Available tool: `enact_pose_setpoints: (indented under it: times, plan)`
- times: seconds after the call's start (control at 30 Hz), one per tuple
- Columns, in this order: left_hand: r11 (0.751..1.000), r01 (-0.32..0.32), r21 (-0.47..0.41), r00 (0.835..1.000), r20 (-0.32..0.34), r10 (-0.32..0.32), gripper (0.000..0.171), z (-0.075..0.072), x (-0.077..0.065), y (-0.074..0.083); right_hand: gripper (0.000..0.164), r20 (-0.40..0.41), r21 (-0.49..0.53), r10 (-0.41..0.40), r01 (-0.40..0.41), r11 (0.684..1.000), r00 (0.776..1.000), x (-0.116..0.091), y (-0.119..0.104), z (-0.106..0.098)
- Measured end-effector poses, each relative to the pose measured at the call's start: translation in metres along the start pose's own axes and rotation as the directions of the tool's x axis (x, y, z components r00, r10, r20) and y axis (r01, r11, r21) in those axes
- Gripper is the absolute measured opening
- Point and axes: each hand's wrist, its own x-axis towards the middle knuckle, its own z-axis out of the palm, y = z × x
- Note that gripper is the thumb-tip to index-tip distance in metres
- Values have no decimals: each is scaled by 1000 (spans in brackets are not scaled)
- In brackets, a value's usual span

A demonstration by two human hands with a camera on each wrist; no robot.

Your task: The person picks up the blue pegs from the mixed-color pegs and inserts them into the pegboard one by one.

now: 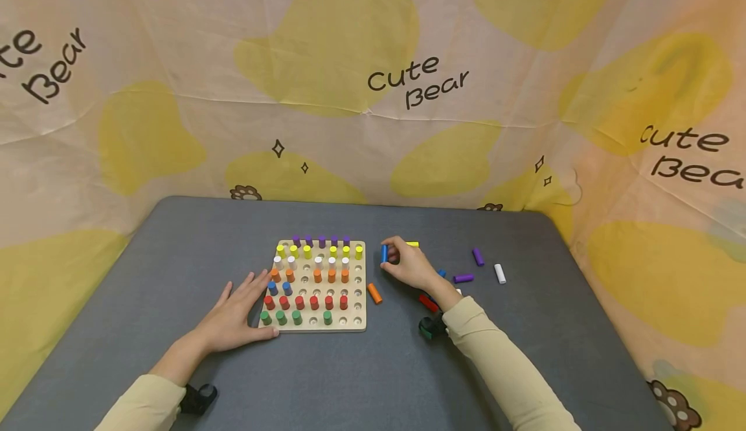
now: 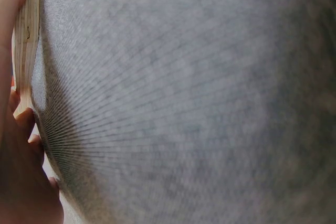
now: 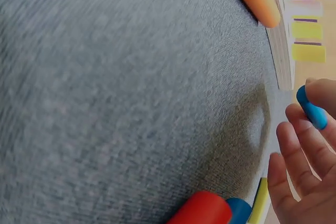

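Observation:
A wooden pegboard (image 1: 362,318) stands on the table with rows of purple, yellow, white, orange, blue, red and green pegs in its holes. Some holes in the blue, green and other rows hold no peg. My left hand (image 1: 236,318) rests against the board's left edge, fingers spread, thumb at the near corner. To the right of the board, my right hand (image 1: 414,268) pinches a blue peg (image 1: 384,254) between thumb and fingertips, above the table. The right wrist view shows this blue peg (image 3: 313,109) tilted, with the other fingers loosely extended.
An orange peg (image 1: 374,294) lies just right of the board. Purple pegs (image 1: 478,257), a white peg (image 1: 500,274), a red peg (image 1: 428,303) and a yellow peg (image 1: 412,244) lie around the right hand. A patterned cloth (image 1: 326,49) hangs behind the grey table (image 1: 204,237).

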Motion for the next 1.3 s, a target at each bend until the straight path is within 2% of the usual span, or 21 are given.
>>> enact_pose_setpoints:
  times: [0.3,0.57,0.77,0.93,1.3]
  plan:
    - [1000,1,-1,1000,-3,-1,108,0,-1,1,42,0,105,2,-2,994,1000,2,-1,3]
    - [1000,-4,-3,1000,-9,4,108,1,-1,0,38,25,126,21,-24,992,999,3,-4,5]
    - [1000,-6,-3,1000,-9,6,108,0,-1,1,30,0,145,9,-9,989,1000,3,-6,5]
    - [1000,-8,1,1000,-10,8,107,0,-2,2,24,-35,130,-27,31,991,999,2,-10,5]
    - [1000,-6,-6,1000,-7,6,107,0,-2,2,26,-31,89,-84,87,992,996,6,-24,6]
